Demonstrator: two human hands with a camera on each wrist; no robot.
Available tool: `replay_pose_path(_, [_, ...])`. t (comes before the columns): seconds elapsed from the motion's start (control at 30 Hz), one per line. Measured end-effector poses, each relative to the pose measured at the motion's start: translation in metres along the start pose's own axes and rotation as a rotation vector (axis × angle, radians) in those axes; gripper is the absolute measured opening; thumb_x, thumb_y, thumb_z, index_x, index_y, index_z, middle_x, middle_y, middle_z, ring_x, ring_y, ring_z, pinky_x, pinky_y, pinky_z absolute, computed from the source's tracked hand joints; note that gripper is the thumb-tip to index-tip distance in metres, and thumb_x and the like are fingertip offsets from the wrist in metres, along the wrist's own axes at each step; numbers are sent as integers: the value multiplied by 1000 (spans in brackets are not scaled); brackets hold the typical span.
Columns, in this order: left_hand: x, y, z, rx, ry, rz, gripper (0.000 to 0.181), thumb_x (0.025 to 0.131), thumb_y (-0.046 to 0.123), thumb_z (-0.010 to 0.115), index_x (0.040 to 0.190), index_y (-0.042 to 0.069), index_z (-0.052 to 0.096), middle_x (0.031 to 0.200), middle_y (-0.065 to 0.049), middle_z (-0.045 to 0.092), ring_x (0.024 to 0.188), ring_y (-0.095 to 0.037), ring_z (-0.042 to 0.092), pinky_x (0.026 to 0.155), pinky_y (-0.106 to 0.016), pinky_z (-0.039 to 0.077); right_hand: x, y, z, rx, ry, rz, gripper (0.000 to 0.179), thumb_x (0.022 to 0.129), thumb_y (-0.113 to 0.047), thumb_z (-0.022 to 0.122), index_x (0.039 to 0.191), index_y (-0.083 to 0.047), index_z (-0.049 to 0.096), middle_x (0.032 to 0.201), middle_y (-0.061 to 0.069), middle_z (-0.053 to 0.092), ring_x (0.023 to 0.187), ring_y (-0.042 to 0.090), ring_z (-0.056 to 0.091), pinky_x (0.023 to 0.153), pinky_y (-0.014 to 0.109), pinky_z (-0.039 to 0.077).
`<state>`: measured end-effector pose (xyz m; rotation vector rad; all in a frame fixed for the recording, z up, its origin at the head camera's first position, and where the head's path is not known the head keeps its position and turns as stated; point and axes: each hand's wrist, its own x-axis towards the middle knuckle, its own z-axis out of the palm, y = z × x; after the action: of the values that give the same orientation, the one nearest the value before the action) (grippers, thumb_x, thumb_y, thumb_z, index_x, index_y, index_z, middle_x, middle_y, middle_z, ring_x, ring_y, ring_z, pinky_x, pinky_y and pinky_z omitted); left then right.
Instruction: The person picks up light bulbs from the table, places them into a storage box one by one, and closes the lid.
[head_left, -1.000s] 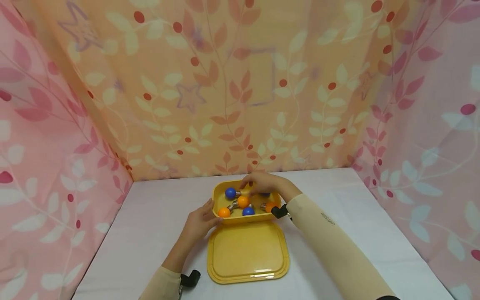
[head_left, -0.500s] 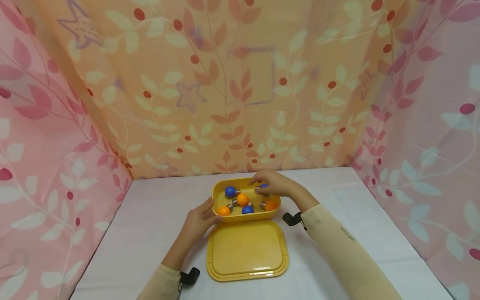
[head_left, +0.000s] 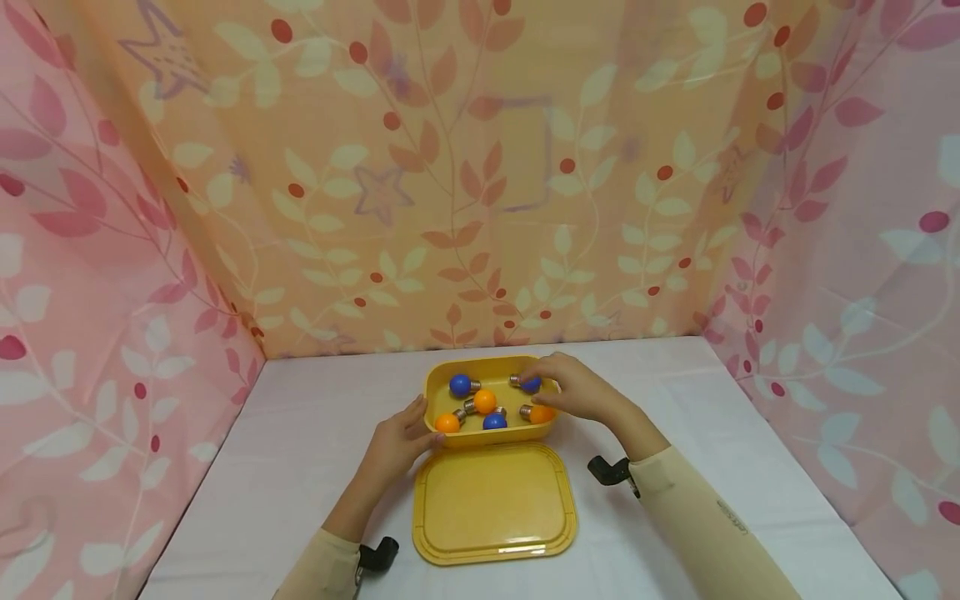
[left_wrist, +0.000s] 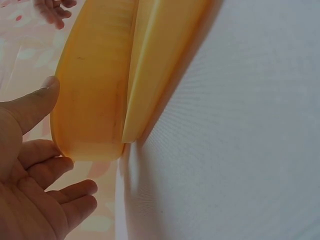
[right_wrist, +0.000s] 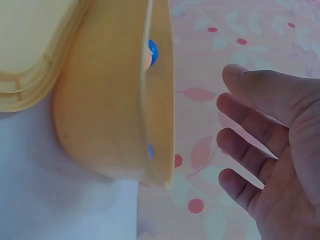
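Note:
A yellow plastic box (head_left: pixel 517 434) stands on the table, holding three small blue bulbs and three orange ones with metal screw bases. My left hand (head_left: pixel 397 437) holds its near left corner, thumb on the front wall and fingers at the end; two fingers stay loose in the left wrist view. Over the box's right end is my right hand (head_left: pixel 573 387), fingers spread and nothing between them. It partly covers a blue bulb (head_left: pixel 532 386) and an orange bulb (head_left: pixel 540 414). The right wrist view shows that hand (right_wrist: pixel 270 135) apart from the box wall (right_wrist: pixel 100 100).
A yellow lid (head_left: pixel 495 504) lies flat directly in front of the box. White cloth (head_left: pixel 300 467) covers the table. Patterned curtains (head_left: pixel 450 208) rise behind it and at both sides. Small black cameras (head_left: pixel 609 471) are strapped to the wrists.
My right hand has moved right, from above the middle of the box to its right end, uncovering the back right blue bulb. The left hand keeps its place at the corner.

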<state>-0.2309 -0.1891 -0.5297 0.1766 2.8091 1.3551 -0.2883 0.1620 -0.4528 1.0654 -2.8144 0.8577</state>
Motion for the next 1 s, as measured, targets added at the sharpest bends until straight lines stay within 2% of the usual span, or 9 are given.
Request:
replay_pose_path(0.23, [0, 2, 1, -14, -1, -12, 83, 88, 43, 81, 157, 18, 41, 163, 4, 37, 151, -29, 37, 120, -55, 32, -26, 1, 10, -10, 86, 17, 32, 91, -19, 80, 120, -27, 72, 125, -4, 71, 118, 21, 58, 106, 51, 47])
replay_pose_path(0.37, [1, 3, 1, -9, 3, -8, 83, 88, 43, 81, 156, 17, 42, 163, 3, 38, 150, -30, 37, 120, -55, 32, -40, 3, 14, -4, 136, 39, 34, 90, -20, 80, 122, -27, 72, 125, -9, 70, 120, 19, 58, 107, 51, 48])
replay_pose_path(0.53, [2, 6, 0, 6, 3, -15, 84, 87, 44, 81, 156, 17, 42, 163, 2, 39, 150, -30, 38, 119, -55, 33, -57, 8, 18, -11, 215, 33, 37, 89, -18, 82, 124, -22, 72, 125, -10, 70, 119, 19, 60, 104, 52, 51])
replay_pose_path(0.67, [2, 6, -2, 23, -5, -24, 81, 88, 43, 80, 156, 16, 44, 162, 1, 40, 150, -31, 38, 119, -56, 33, -71, 11, 19, -19, 236, 54, 37, 89, -21, 82, 124, -18, 72, 126, -10, 70, 119, 19, 59, 104, 52, 50])
replay_pose_path(0.83, [-6, 3, -5, 42, -10, -5, 78, 88, 43, 80, 154, 15, 48, 159, -1, 45, 149, -32, 39, 119, -57, 33, -90, 13, 22, -18, 241, 83, 37, 89, -24, 83, 125, -22, 72, 126, -15, 68, 120, 15, 58, 103, 49, 52])
replay_pose_path(1.0, [-19, 3, -10, 55, -25, -5, 74, 88, 44, 80, 152, 18, 51, 158, -1, 47, 148, -33, 40, 119, -59, 34, -107, 14, 31, -17, 272, 67, 43, 86, -17, 85, 123, -33, 69, 126, -19, 66, 118, 11, 59, 99, 47, 54])
